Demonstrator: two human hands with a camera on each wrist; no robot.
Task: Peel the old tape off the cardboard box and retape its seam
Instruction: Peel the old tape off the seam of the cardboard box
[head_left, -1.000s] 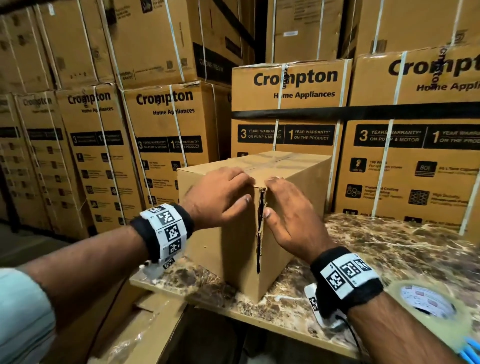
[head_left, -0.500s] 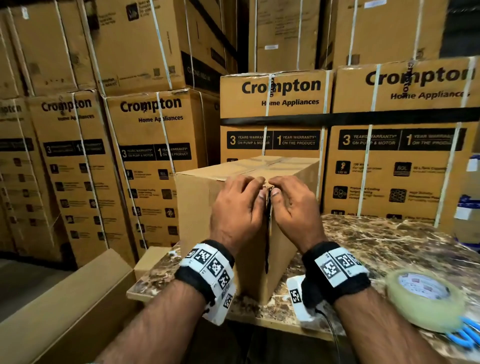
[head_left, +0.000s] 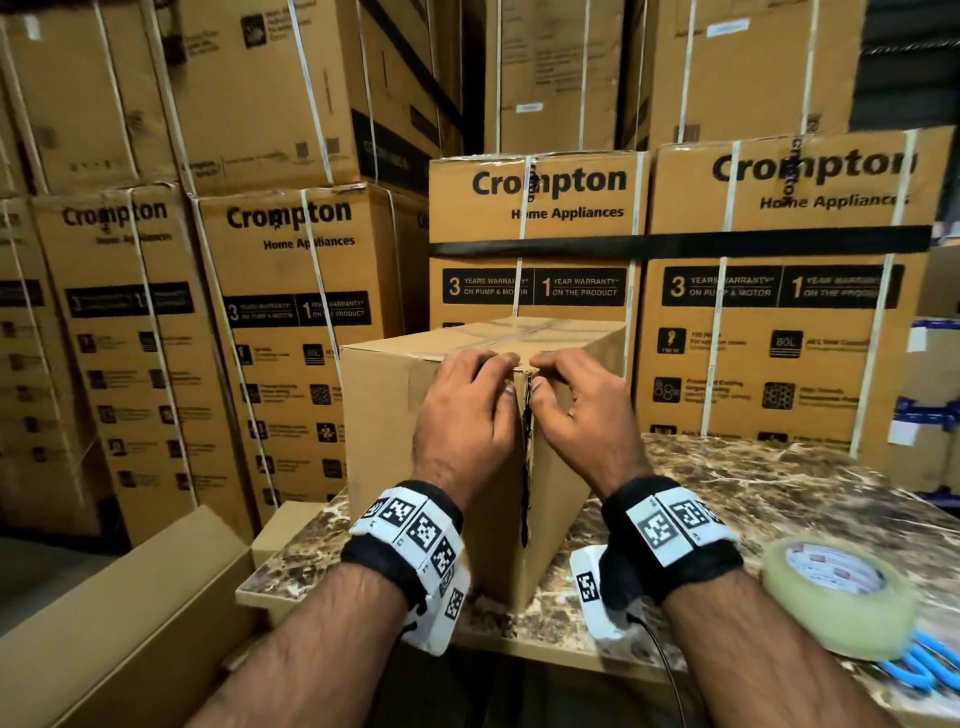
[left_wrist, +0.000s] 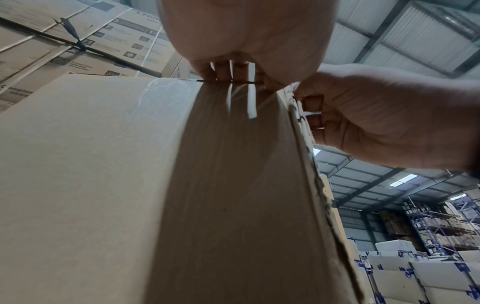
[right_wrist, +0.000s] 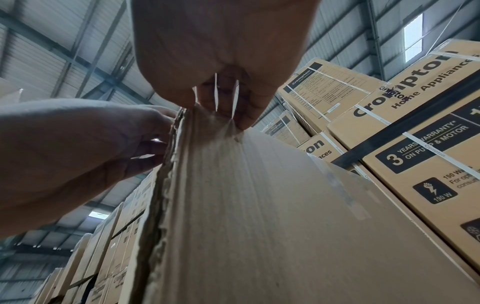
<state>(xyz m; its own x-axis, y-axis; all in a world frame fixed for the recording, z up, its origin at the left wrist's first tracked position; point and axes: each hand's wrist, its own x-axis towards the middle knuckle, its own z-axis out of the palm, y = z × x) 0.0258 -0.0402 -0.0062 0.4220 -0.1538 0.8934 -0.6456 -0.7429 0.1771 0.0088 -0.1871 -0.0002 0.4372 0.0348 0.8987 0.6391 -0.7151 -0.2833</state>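
A plain cardboard box (head_left: 389, 441) stands on the marble table (head_left: 779, 493) with one corner toward me. That corner is split open along a ragged vertical seam (head_left: 525, 467). My left hand (head_left: 467, 410) grips the top edge left of the split, fingers curled over the rim (left_wrist: 228, 72). On the other side my right hand (head_left: 576, 405) grips the rim, its thumb at the seam (right_wrist: 221, 92). Old clear tape (head_left: 519, 332) runs across the box top and down its sides (left_wrist: 155, 92). A roll of clear tape (head_left: 836, 597) lies at the near right.
Blue-handled scissors (head_left: 919, 670) lie beside the tape roll at the table's front right edge. Stacked printed appliance cartons (head_left: 535, 234) wall in the back and left. A long cardboard carton (head_left: 130, 623) lies low at the left, below the table corner.
Both hands slid up from the sides of the split corner to its top edge and curled over the rim. The view has drawn closer to the box.
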